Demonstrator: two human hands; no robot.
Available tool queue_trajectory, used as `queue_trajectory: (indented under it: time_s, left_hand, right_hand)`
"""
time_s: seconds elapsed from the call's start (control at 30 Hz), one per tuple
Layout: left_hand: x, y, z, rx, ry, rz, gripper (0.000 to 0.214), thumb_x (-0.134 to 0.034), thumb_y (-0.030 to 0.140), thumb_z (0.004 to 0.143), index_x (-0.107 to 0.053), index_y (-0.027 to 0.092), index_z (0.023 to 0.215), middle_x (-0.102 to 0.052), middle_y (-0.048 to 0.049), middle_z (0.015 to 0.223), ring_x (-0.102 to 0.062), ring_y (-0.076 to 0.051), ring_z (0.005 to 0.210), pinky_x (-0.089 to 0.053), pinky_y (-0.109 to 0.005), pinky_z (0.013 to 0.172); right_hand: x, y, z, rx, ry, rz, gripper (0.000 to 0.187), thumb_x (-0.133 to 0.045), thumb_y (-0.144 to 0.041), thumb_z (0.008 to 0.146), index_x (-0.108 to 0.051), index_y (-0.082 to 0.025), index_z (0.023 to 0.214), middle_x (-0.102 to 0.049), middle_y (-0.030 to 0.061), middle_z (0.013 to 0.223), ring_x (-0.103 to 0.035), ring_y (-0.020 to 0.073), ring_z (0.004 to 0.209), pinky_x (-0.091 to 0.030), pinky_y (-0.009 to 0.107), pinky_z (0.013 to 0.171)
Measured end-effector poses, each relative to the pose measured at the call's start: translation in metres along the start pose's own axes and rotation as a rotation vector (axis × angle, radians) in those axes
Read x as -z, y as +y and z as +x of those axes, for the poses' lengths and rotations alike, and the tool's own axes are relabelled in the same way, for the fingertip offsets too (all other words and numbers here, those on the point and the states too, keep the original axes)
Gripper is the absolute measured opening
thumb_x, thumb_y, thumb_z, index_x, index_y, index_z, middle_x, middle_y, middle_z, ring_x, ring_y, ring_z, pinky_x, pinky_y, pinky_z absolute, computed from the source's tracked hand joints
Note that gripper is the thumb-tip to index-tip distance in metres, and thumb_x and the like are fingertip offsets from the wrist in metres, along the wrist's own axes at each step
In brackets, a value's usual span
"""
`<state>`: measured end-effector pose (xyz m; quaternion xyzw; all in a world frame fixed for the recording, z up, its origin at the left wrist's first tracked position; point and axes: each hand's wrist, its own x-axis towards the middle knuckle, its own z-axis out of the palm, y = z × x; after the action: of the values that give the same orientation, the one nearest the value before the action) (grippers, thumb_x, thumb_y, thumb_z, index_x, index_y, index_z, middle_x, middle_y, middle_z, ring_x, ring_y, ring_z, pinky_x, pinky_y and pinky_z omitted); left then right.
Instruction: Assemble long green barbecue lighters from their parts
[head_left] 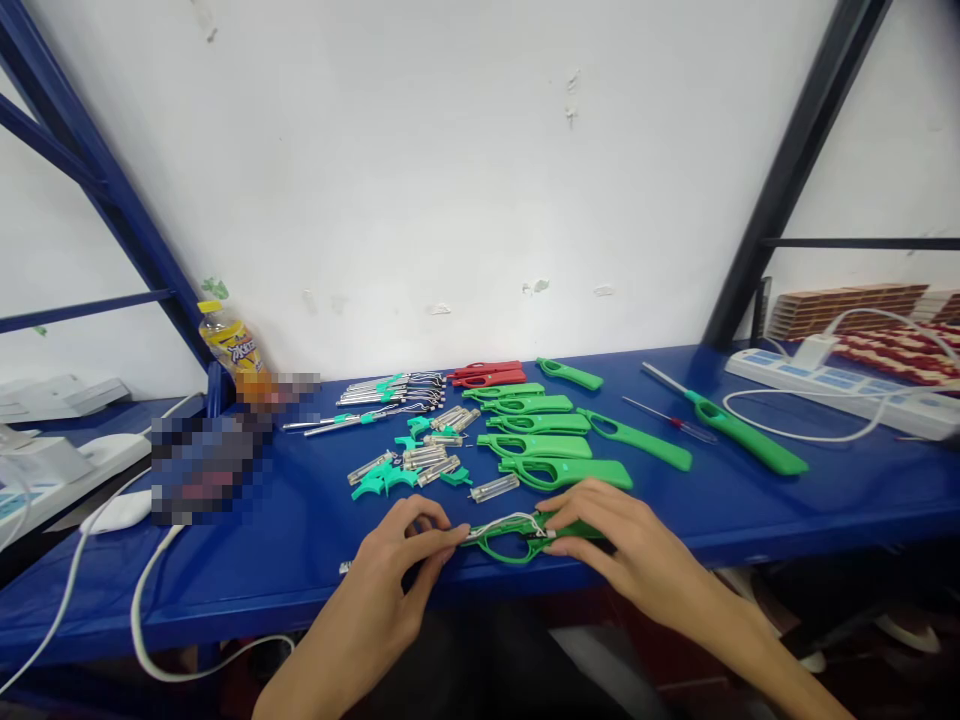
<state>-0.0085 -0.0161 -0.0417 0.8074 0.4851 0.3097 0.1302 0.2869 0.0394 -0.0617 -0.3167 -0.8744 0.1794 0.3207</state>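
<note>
Near the front edge of the blue table point(787, 500) lies an opened green lighter shell point(517, 540) with white wires and a metal tube inside. My left hand point(401, 560) pinches the metal tube at the shell's left end. The fingers of my right hand point(615, 535) press down on the shell's right part, closed over it. Just behind lie green lighter shells point(540, 445), two red shells point(487, 375), small metal cylinders with green triggers point(420, 460) and a row of metal tubes point(390, 395).
A finished green lighter point(742, 435) and a thin screwdriver point(671, 420) lie at the right. A white power strip point(840, 385) with a cable stands at the far right. A yellow-capped bottle point(232, 345) stands at the back left. White cables point(150, 590) hang over the left front edge.
</note>
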Motion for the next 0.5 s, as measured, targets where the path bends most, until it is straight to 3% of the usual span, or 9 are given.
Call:
queue_trajectory:
  time_s: [0.37,0.5]
  left_hand:
    - [-0.008,-0.016,-0.005,-0.028,0.097,0.002,0.032,-0.062,0.017,0.104,-0.07,0.035,0.129,-0.069,-0.0002,0.111,-0.066,-0.018,0.1,-0.054,-0.028,0.087]
    - [-0.011,-0.02,-0.004,-0.058,0.139,0.012,0.027,-0.059,0.019,0.106,-0.071,0.033,0.127,-0.072,-0.0004,0.113,-0.067,-0.019,0.104,-0.054,-0.03,0.092]
  right_hand:
    - [-0.003,0.0,0.001,0.082,0.044,-0.091,0.012,-0.056,-0.027,0.109,-0.068,-0.026,0.106,-0.075,0.0029,0.115,-0.068,0.0239,0.106,-0.052,0.04,0.095]
    - [-0.005,0.004,0.0,0.097,0.057,-0.127,0.014,-0.055,-0.026,0.109,-0.068,-0.026,0.106,-0.075,0.0031,0.115,-0.069,0.0248,0.107,-0.053,0.04,0.096]
